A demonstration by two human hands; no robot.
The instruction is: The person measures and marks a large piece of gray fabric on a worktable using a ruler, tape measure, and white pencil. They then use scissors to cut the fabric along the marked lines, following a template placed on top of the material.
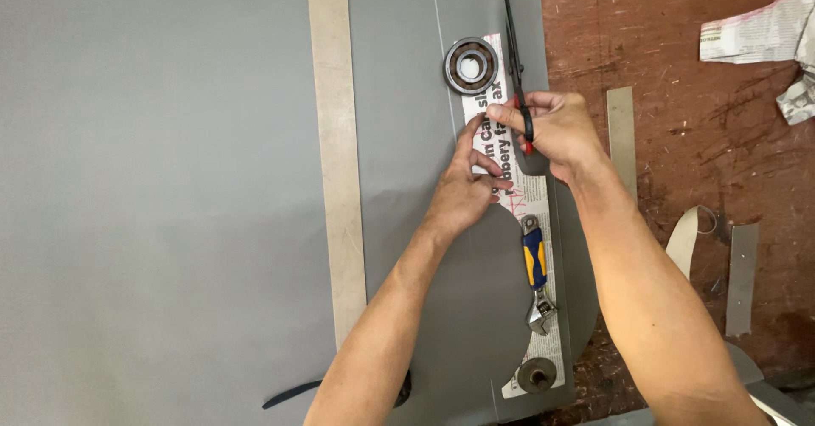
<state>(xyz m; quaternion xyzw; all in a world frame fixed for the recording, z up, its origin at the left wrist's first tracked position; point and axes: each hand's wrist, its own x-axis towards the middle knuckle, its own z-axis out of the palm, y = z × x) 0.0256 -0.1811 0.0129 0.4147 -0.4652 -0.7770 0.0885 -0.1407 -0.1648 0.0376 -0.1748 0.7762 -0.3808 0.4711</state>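
You are mid-cut: your right hand [556, 133] is clamped on the red handles of the scissors [514, 61], blades pointing toward the far edge of the desk [705, 129], while your left hand [463, 192] presses fingers flat on the newspaper strip [533, 197] lying over the grey sheet [170, 180]. The next move, as I judge it, calls for keeping the strip pinned and the blades true along its edge. A bearing [470, 66] weighs the strip's far end, touching the cutting line; a wrench [536, 273] and a round disc [537, 375] hold the near end. Grey offcuts [740, 277] lie toward the right edge.
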